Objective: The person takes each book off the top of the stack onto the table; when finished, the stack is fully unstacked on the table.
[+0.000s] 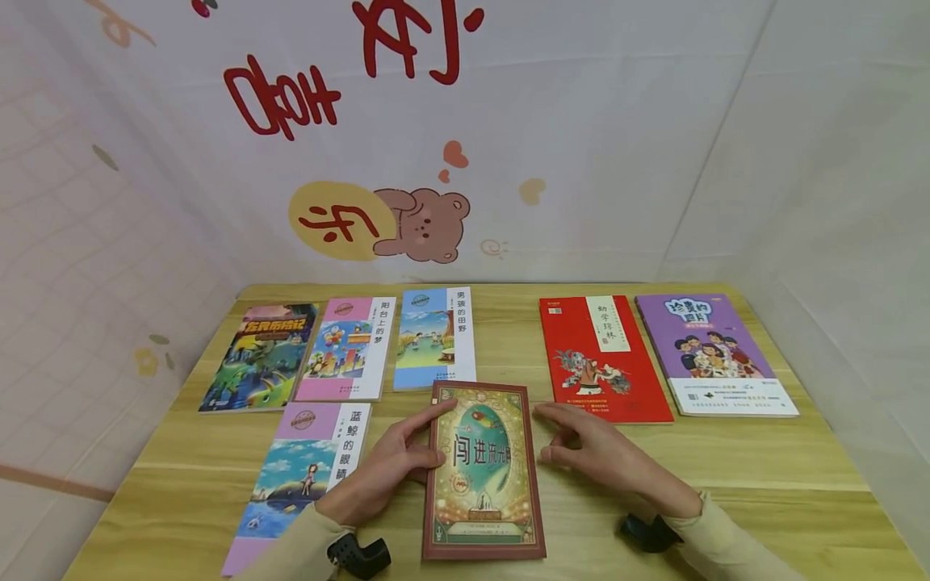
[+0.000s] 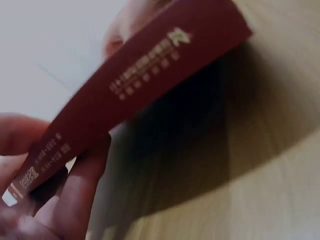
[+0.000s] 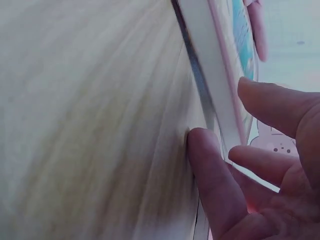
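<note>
A dark red book [image 1: 483,472] with a green and gold cover lies at the front middle of the wooden table [image 1: 763,460]. My left hand [image 1: 407,456] grips its left edge, thumb on the cover. In the left wrist view the fingers [image 2: 80,190] curl round the red spine [image 2: 135,90], which is raised a little above the wood. My right hand [image 1: 581,444] sits at the book's right edge with relaxed fingers. In the right wrist view the thumb [image 3: 210,175] touches the white page edge [image 3: 210,85].
Three picture books [image 1: 345,349] lie in a row at the back left, and a pink one [image 1: 301,476] lies under my left forearm. A red book [image 1: 603,359] and a purple book [image 1: 712,351] lie at the back right. Printed walls enclose the table.
</note>
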`<action>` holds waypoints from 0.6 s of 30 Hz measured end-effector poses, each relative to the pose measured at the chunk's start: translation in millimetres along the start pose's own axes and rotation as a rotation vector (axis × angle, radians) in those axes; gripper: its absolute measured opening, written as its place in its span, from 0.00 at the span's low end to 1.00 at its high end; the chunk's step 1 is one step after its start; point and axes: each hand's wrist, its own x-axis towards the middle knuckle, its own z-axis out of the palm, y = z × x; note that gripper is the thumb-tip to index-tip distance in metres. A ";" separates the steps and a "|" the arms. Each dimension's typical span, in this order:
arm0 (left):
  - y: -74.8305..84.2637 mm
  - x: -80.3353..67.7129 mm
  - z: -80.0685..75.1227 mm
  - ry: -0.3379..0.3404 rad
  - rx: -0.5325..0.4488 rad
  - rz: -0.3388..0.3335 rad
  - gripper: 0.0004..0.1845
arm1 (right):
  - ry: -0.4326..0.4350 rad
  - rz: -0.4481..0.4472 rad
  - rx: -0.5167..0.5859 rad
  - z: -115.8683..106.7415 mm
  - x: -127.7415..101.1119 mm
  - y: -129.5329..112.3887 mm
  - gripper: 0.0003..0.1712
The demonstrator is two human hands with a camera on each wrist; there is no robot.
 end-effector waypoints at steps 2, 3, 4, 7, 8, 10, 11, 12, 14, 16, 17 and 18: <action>2.7 -4.5 -6.3 0.007 0.002 0.001 0.40 | -0.007 0.006 0.011 -0.9 0.4 -0.2 0.37; 3.8 -6.6 -9.1 0.009 0.000 0.001 0.41 | -0.011 0.007 0.018 -1.2 0.6 -0.2 0.37; 4.9 -8.9 -11.6 0.008 0.000 0.004 0.41 | -0.015 0.008 0.023 -1.6 0.8 -0.1 0.37; 7.1 -14.8 -17.7 -0.004 0.003 0.018 0.41 | -0.025 0.006 0.036 -2.4 1.4 0.5 0.37; 7.7 -16.6 -19.4 -0.008 0.000 0.020 0.42 | -0.029 0.002 0.037 -2.5 1.7 0.7 0.37; 8.8 -20.6 -22.7 -0.012 0.001 0.024 0.42 | -0.035 -0.001 0.037 -2.7 2.3 1.0 0.38; 9.1 -22.5 -24.3 -0.010 -0.001 0.021 0.42 | -0.038 -0.002 0.040 -2.7 2.6 1.0 0.38; 9.6 -24.5 -25.9 -0.005 -0.004 0.015 0.43 | -0.040 -0.003 0.041 -2.8 2.8 0.9 0.38; 10.8 -28.8 -28.9 0.012 -0.006 -0.003 0.43 | -0.042 -0.002 0.043 -2.7 3.1 0.8 0.37; 11.7 -32.8 -31.5 0.032 0.003 -0.022 0.43 | -0.043 -0.001 0.044 -2.7 3.3 0.6 0.37; 12.0 -34.4 -32.5 0.041 0.013 -0.031 0.42 | -0.043 -0.002 0.043 -2.7 3.3 0.3 0.37; 12.3 -35.9 -33.4 0.051 0.028 -0.041 0.42 | -0.044 -0.003 0.043 -2.6 3.5 0.1 0.37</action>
